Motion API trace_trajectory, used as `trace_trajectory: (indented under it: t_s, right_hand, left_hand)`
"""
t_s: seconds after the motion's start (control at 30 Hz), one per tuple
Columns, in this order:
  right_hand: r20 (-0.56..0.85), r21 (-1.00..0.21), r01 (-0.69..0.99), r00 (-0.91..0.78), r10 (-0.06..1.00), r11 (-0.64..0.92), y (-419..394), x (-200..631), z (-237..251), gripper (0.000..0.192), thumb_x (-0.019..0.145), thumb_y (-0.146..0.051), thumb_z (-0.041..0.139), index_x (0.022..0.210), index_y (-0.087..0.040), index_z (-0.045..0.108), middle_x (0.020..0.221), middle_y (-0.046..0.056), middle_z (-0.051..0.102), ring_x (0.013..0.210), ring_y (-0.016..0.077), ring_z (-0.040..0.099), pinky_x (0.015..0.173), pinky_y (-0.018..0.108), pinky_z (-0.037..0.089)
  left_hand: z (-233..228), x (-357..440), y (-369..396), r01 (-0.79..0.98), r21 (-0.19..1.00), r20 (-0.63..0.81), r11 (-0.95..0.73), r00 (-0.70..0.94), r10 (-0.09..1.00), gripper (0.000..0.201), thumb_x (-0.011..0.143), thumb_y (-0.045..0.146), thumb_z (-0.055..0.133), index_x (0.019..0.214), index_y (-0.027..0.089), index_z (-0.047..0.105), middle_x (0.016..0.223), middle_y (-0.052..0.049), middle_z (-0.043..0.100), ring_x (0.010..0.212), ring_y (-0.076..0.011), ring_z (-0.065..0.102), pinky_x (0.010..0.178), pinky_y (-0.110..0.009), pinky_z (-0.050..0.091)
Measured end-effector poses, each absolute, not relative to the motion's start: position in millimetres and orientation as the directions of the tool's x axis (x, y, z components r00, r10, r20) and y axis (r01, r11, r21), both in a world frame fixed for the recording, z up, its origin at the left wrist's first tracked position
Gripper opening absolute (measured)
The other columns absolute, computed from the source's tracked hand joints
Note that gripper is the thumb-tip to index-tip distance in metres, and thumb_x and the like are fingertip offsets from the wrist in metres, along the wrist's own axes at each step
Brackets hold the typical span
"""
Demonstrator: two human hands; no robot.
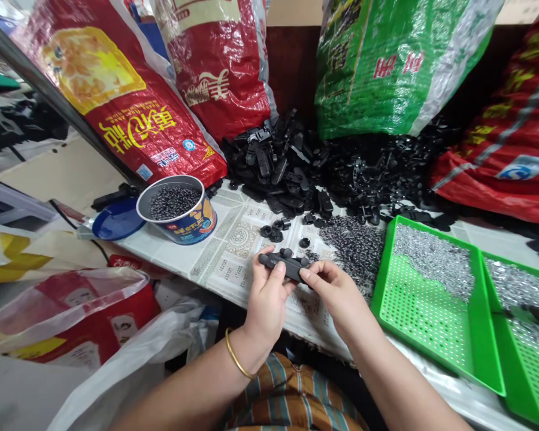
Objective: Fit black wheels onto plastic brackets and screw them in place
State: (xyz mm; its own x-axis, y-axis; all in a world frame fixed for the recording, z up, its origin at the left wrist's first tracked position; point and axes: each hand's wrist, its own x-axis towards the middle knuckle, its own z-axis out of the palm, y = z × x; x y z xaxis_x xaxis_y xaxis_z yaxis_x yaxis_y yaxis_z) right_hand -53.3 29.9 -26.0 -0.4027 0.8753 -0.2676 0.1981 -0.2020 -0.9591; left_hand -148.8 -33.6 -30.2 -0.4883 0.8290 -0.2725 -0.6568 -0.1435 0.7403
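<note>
Above the table's front edge, a long black plastic part with small round knobs on its far side lies between my two hands. My left hand is closed around its left end, the thumb resting on top. At the right end, my right hand pinches the part between thumb and fingers. Just beyond it on the table lie several small round black caps. A heap of tiny dark pieces spreads close to my right hand.
A green perforated tray with small silvery pieces stands at right, another beside it. A blue tub of dark pieces sits at left by a blue lid. Black plastic parts pile below red and green sacks. Open bags stand lower left.
</note>
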Motion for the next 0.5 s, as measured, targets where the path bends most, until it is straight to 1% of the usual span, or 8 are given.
trace_trajectory:
  t_s: [0.1,0.2,0.27,0.33,0.4,0.5]
  right_hand:
    - [-0.27,-0.961,0.174,-0.392,0.879,-0.217,31.8,-54.1,-28.1,0.029,0.068,-0.041,0.066,0.068,-0.018,0.05,0.061,-0.004,0.046,0.059,0.0107,0.04,0.058,0.025,0.03]
    - [-0.282,-0.959,0.134,-0.342,0.897,-0.25,30.2,-54.9,-28.8,0.032,0.066,-0.043,0.069,0.078,-0.018,0.052,0.068,-0.004,0.051,0.059,0.0103,0.045,0.055,0.023,0.034]
    - [-0.325,-0.946,0.112,-0.351,0.878,-0.305,27.2,-55.8,-27.9,0.034,0.067,-0.046,0.067,0.081,-0.019,0.052,0.07,-0.003,0.053,0.056,0.0098,0.047,0.052,0.023,0.036]
    - [-0.386,-0.917,0.068,-0.403,0.83,-0.393,23.5,-57.1,-26.8,0.034,0.07,-0.048,0.064,0.08,-0.018,0.052,0.066,-0.003,0.052,0.051,0.0093,0.047,0.049,0.022,0.038]
    - [-0.408,-0.888,-0.018,-0.434,0.803,-0.46,20.1,-58.9,-26.8,0.032,0.073,-0.048,0.062,0.08,-0.018,0.053,0.063,-0.003,0.053,0.051,0.0095,0.05,0.051,0.023,0.042]
    - [-0.365,-0.877,-0.15,-0.413,0.835,-0.457,16.8,-61.3,-29.0,0.029,0.073,-0.043,0.064,0.085,-0.019,0.055,0.065,-0.003,0.056,0.056,0.0103,0.052,0.058,0.024,0.047]
  left_hand:
    - [-27.8,-145.7,-32.1,-0.693,0.696,-0.256,-0.185,-0.481,0.838,0.024,0.085,0.024,0.051,0.107,0.029,0.042,0.108,-0.002,0.055,0.099,-0.0149,0.056,0.083,-0.032,0.046]
    - [-25.7,-144.2,-30.3,-0.71,0.667,-0.225,-0.227,-0.482,0.847,0.017,0.087,0.024,0.048,0.103,0.027,0.045,0.105,-0.002,0.058,0.1,-0.0157,0.057,0.086,-0.034,0.045]
    - [-24.9,-144.3,-29.6,-0.717,0.65,-0.203,-0.252,-0.483,0.852,0.014,0.088,0.023,0.047,0.102,0.025,0.048,0.106,-0.003,0.059,0.103,-0.0169,0.056,0.089,-0.036,0.043]
    - [-24.7,-144.9,-29.6,-0.718,0.641,-0.18,-0.273,-0.486,0.855,0.015,0.087,0.02,0.048,0.102,0.022,0.05,0.109,-0.005,0.06,0.109,-0.018,0.053,0.094,-0.036,0.04]
    - [-24.8,-145.7,-30.1,-0.717,0.644,-0.184,-0.267,-0.484,0.855,0.019,0.085,0.018,0.051,0.104,0.021,0.052,0.111,-0.006,0.06,0.111,-0.0183,0.052,0.098,-0.035,0.038]
    - [-24.7,-146.7,-30.8,-0.726,0.649,-0.24,-0.226,-0.478,0.845,0.024,0.084,0.021,0.054,0.108,0.021,0.053,0.112,-0.005,0.059,0.109,-0.0179,0.053,0.097,-0.034,0.039]
